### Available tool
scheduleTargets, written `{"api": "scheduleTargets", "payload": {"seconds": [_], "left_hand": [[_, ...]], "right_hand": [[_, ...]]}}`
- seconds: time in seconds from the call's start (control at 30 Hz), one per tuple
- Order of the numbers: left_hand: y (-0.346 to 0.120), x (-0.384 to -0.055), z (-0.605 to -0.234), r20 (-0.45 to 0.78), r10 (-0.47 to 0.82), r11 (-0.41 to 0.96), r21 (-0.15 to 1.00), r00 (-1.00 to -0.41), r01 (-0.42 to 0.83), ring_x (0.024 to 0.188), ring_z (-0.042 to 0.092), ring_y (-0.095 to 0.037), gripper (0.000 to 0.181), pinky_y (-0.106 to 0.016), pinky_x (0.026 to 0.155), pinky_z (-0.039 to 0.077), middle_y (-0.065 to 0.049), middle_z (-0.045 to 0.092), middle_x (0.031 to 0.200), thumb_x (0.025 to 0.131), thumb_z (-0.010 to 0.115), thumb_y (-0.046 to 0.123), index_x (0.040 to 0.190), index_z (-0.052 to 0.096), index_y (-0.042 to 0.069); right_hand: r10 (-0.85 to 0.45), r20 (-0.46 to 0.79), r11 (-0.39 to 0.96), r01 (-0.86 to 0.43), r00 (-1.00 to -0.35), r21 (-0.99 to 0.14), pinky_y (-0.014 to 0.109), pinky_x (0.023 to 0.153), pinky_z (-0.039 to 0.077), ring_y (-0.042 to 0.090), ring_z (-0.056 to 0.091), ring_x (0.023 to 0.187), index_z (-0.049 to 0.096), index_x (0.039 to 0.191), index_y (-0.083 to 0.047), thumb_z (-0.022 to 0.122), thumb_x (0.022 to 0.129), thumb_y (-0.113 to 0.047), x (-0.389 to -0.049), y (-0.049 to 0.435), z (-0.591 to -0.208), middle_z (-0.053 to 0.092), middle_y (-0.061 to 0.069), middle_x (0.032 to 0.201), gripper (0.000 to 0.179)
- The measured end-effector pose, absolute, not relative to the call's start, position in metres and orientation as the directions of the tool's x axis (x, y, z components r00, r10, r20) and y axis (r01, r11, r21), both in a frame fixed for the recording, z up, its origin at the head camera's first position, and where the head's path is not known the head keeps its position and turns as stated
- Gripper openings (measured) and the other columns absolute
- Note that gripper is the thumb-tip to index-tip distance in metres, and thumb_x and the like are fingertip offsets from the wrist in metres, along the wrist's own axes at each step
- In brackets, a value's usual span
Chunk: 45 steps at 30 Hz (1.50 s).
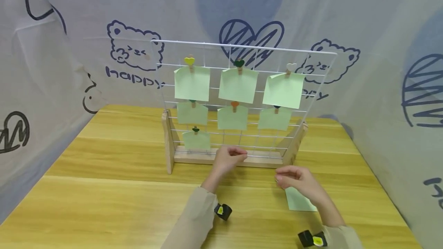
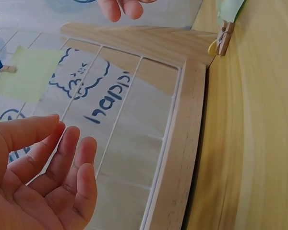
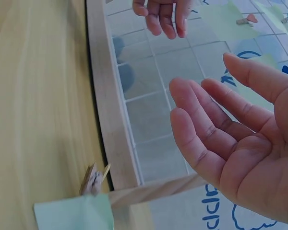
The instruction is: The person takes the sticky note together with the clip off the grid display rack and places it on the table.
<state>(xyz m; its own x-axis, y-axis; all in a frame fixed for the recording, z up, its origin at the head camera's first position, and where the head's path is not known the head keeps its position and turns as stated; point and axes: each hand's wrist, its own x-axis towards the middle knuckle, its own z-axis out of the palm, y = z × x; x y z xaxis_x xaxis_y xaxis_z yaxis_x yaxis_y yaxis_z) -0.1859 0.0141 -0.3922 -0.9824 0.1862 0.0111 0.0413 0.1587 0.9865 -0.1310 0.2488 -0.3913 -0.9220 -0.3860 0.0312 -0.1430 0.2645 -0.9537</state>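
Observation:
My left hand is at the lower front of a white wire grid, holding nothing; in the left wrist view its thumb and index fingertips come together while the other fingers curve loosely. My right hand hovers over a loose pale green sticky note at the right, and its relaxed, spread fingers are bare in the right wrist view. At that note's edge stands a small wooden clothespin with a yellow tip. Several green notes hang on the grid, such as the lowest one, each under a heart-topped clothespin.
The grid stands in a wooden frame with a base bar and two side supports, one being the left support. Beneath lies a wood-grain table. A white printed cloth hangs behind and at the sides.

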Motion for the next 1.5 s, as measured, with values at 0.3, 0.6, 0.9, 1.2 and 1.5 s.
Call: {"api": "scheduleTargets", "payload": {"seconds": [0.3,0.6,0.9,1.2,1.5], "left_hand": [[0.0,-0.187,-0.387,0.022,0.169,0.125,0.991,-0.985,0.043,0.072,0.06,-0.016,0.016,-0.043,0.074,0.049,-0.01,0.065,0.085,0.083,0.063,0.006,0.092,0.065,-0.007],[-0.015,-0.185,-0.38,0.032,0.124,0.144,0.988,-0.992,0.05,0.076,0.059,-0.026,0.014,-0.042,0.066,0.05,-0.006,0.064,0.079,0.083,0.063,0.008,0.09,0.066,-0.004],[-0.028,-0.182,-0.372,0.063,0.087,0.109,0.991,-0.994,0.073,0.078,0.058,-0.029,0.015,-0.034,0.062,0.048,-0.009,0.064,0.081,0.084,0.061,0.006,0.091,0.064,-0.006],[-0.042,-0.179,-0.36,0.108,0.026,0.118,0.987,-0.994,0.11,0.072,0.057,-0.018,0.014,-0.031,0.06,0.048,-0.008,0.064,0.081,0.083,0.063,0.006,0.091,0.065,-0.005],[-0.056,-0.18,-0.357,0.18,-0.041,0.131,0.976,-0.983,0.174,0.074,0.057,-0.018,0.01,-0.024,0.061,0.046,-0.01,0.064,0.085,0.081,0.064,0.003,0.087,0.066,-0.005]], "right_hand": [[-0.391,0.052,0.259,-0.164,-0.919,-0.952,0.031,0.067,0.052,0.016,0.063,0.077,0.051,0.109,0.016,0.055,0.088,-0.006,-0.136,0.235,-0.385,0.066,0.002,0.085,0.031],[-0.461,0.094,0.217,-0.215,-0.882,-0.952,0.037,0.068,0.052,0.018,0.064,0.078,0.052,0.108,0.016,0.054,0.089,-0.004,-0.143,0.222,-0.389,0.065,0.003,0.09,0.028],[-0.514,0.09,0.161,-0.199,-0.853,-0.967,0.042,0.074,0.051,0.02,0.064,0.081,0.049,0.109,0.019,0.053,0.089,-0.004,-0.153,0.206,-0.39,0.062,0.018,0.098,0.03],[-0.523,0.083,0.174,-0.202,-0.848,-0.964,0.046,0.074,0.05,0.023,0.064,0.079,0.052,0.108,0.016,0.055,0.089,-0.006,-0.161,0.185,-0.389,0.058,0.029,0.099,0.03],[-0.531,0.057,0.17,-0.172,-0.845,-0.97,0.047,0.076,0.049,0.03,0.062,0.083,0.05,0.11,0.017,0.055,0.089,-0.008,-0.169,0.162,-0.389,0.056,0.031,0.103,0.033]]}}
